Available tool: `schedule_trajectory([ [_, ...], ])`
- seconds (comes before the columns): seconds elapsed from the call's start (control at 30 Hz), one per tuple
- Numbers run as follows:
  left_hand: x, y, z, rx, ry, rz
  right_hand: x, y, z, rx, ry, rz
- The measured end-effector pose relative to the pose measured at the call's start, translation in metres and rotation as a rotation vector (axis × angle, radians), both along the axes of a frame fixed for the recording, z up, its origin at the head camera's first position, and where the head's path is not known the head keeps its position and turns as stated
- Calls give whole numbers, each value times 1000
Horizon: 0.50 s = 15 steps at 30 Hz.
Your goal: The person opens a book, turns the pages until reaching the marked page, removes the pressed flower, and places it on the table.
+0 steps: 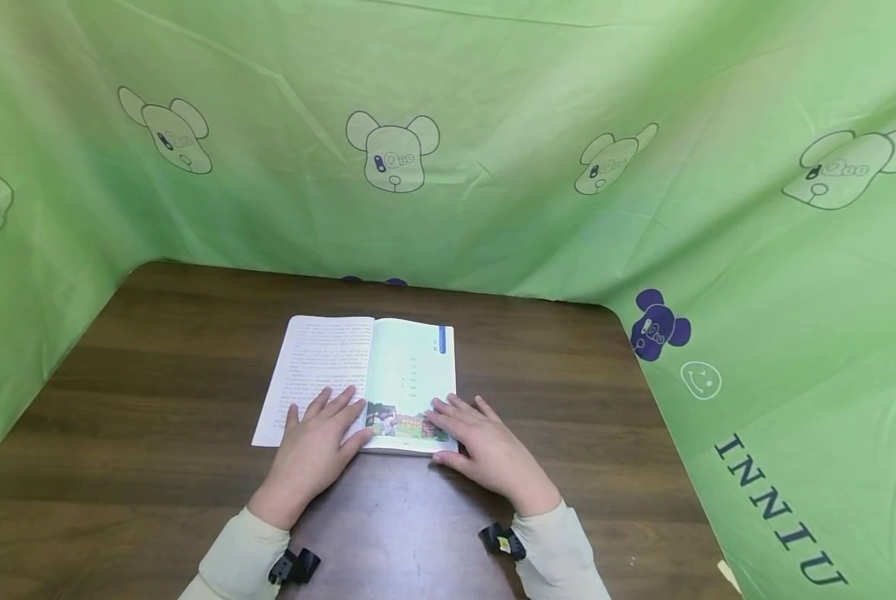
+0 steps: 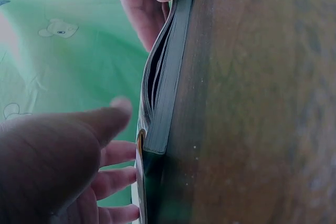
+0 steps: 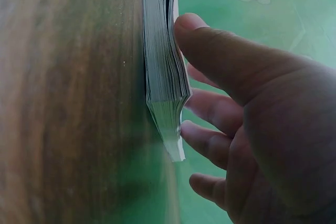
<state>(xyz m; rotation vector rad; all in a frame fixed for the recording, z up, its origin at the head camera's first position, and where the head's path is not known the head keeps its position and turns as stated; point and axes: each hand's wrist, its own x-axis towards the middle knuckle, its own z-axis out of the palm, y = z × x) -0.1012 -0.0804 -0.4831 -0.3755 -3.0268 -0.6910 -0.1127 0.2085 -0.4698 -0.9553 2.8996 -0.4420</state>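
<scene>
An open book (image 1: 410, 354) lies on the table, its left page full of printed lines and its right page carrying a coloured picture near the bottom. Across the lower part of the left page rests my left hand (image 1: 314, 450), fingers spread and nearly straight, thumb near the spine. My right hand (image 1: 494, 450) lies over the lower right corner with fingers extended onto the picture. From the side, the left wrist view shows the thin left part of the book under the fingertips (image 2: 119, 219). The right wrist view shows the thick page block (image 3: 163, 61) beside my right thumb.
A dark brown wooden table (image 1: 170, 358) surrounds the book. Behind it and at the sides hangs a green cloth (image 1: 282, 167) printed with bear heads and letters. Black wrist cameras sit on both sleeves, and a small pale piece (image 1: 728, 575) lies at the table's right edge.
</scene>
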Motion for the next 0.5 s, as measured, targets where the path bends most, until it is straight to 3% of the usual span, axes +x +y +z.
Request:
schedule_trajectory([
  [0.5, 1, 0, 2, 14, -46, -4, 1, -1, 4, 27, 44, 24],
])
